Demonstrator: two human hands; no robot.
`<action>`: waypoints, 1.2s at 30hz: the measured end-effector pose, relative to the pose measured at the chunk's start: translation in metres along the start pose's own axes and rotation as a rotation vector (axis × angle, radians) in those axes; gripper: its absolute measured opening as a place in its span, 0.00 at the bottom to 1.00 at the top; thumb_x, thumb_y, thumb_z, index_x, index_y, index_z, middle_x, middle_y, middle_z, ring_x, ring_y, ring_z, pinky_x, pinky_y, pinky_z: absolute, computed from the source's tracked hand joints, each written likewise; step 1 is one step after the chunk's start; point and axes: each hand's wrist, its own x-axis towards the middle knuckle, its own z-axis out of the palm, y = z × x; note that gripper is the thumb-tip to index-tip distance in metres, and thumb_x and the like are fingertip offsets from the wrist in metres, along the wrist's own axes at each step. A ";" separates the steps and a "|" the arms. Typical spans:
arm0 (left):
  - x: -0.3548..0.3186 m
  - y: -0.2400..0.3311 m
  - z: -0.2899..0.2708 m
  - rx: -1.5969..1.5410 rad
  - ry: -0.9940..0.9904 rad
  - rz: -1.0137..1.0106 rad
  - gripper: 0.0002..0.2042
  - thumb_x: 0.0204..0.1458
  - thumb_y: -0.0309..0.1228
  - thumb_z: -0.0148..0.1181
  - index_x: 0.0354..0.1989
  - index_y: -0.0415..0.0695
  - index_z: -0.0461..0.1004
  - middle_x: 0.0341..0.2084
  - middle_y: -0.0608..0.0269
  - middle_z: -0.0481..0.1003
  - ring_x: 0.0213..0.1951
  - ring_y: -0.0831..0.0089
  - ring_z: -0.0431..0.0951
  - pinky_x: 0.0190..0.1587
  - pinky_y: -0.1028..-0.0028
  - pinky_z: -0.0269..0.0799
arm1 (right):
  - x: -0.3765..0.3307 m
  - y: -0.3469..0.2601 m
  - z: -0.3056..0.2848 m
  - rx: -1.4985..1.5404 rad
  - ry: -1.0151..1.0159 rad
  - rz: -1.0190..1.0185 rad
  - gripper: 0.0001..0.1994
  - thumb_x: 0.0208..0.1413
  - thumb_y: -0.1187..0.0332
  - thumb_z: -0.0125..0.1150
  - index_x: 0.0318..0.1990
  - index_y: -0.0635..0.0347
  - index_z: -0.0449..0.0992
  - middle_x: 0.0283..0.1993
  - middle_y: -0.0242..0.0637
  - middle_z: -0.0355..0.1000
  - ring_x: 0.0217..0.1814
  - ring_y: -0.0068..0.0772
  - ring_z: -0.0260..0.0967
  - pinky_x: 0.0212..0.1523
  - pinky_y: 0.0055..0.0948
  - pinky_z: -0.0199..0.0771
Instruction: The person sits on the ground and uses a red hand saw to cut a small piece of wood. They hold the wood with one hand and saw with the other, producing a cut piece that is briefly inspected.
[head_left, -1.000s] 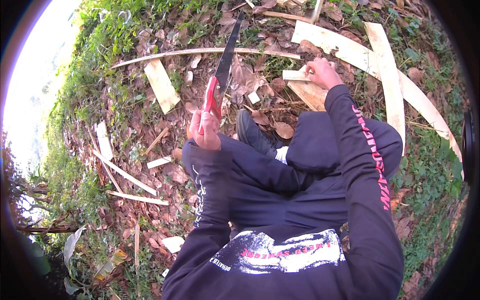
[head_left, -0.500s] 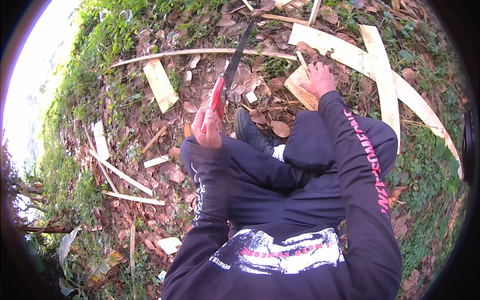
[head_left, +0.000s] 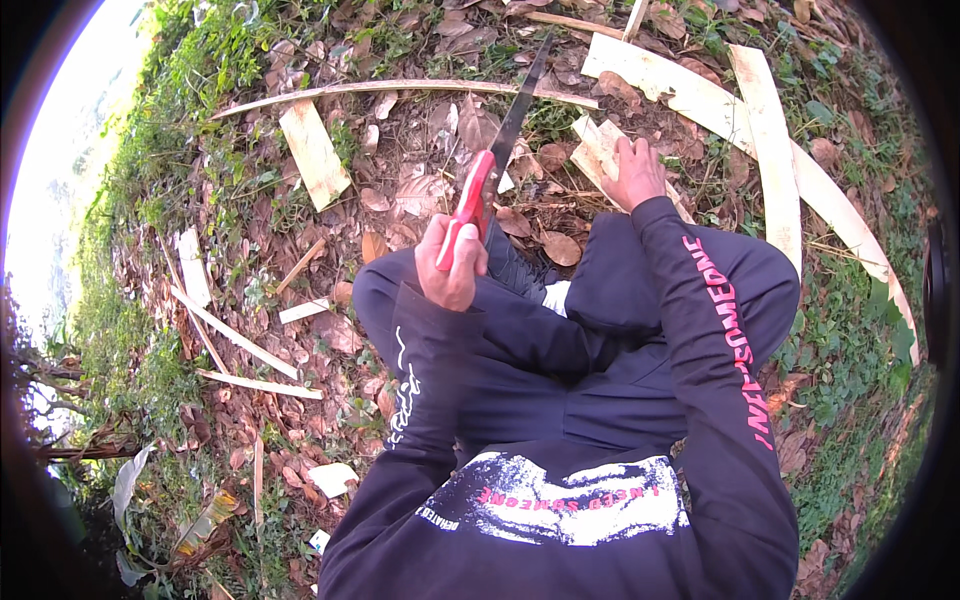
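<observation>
Clenched on the red-handled saw (head_left: 490, 165), left hand (head_left: 450, 262) holds it blade-up; right hand (head_left: 634, 175) grips a pale wood piece (head_left: 600, 150) among dry leaves (head_left: 420, 195)

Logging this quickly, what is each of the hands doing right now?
Left hand: closed around the red handle of a long-bladed knife.
Right hand: resting on a pale wood piece; grip cannot be told.

Saw (head_left: 497, 150): red handle, dark blade. Wood strips (head_left: 770, 150) pale cream. Sleeves (head_left: 700, 330) navy, pink lettering. Leaf litter (head_left: 330, 330) brown.
</observation>
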 end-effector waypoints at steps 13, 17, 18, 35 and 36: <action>0.012 -0.033 0.056 0.203 -0.035 0.108 0.10 0.57 0.32 0.57 0.32 0.36 0.69 0.13 0.58 0.67 0.15 0.67 0.70 0.22 0.71 0.63 | 0.082 -0.017 0.054 0.014 0.032 0.529 0.26 0.63 0.47 0.37 0.53 0.53 0.77 0.57 0.45 0.73 0.63 0.47 0.66 0.65 0.54 0.50; 0.030 -0.044 0.061 0.185 -0.064 0.071 0.09 0.56 0.31 0.57 0.32 0.36 0.69 0.13 0.57 0.67 0.15 0.65 0.71 0.22 0.70 0.63 | 0.092 -0.018 0.062 0.030 0.053 0.553 0.26 0.63 0.48 0.37 0.52 0.52 0.78 0.56 0.45 0.74 0.63 0.46 0.67 0.64 0.54 0.51; 0.031 -0.046 0.063 0.187 -0.068 0.061 0.09 0.56 0.30 0.57 0.31 0.36 0.69 0.13 0.58 0.67 0.15 0.65 0.71 0.22 0.70 0.63 | 0.093 -0.017 0.063 0.029 0.047 0.555 0.26 0.63 0.47 0.37 0.52 0.51 0.78 0.56 0.44 0.74 0.62 0.46 0.67 0.64 0.54 0.51; 0.035 -0.064 0.086 0.070 -0.145 -0.296 0.11 0.58 0.31 0.46 0.31 0.36 0.71 0.19 0.71 0.64 0.24 0.83 0.61 0.30 0.80 0.55 | 0.103 0.005 0.057 -0.027 0.152 0.526 0.27 0.64 0.46 0.36 0.48 0.50 0.80 0.51 0.40 0.77 0.57 0.42 0.70 0.58 0.50 0.55; 0.037 -0.061 0.088 0.058 -0.169 -0.309 0.11 0.59 0.31 0.46 0.30 0.37 0.70 0.19 0.72 0.63 0.24 0.83 0.60 0.29 0.79 0.54 | 0.102 0.005 0.055 -0.029 0.152 0.518 0.27 0.64 0.46 0.36 0.48 0.50 0.80 0.52 0.40 0.77 0.57 0.42 0.70 0.58 0.50 0.55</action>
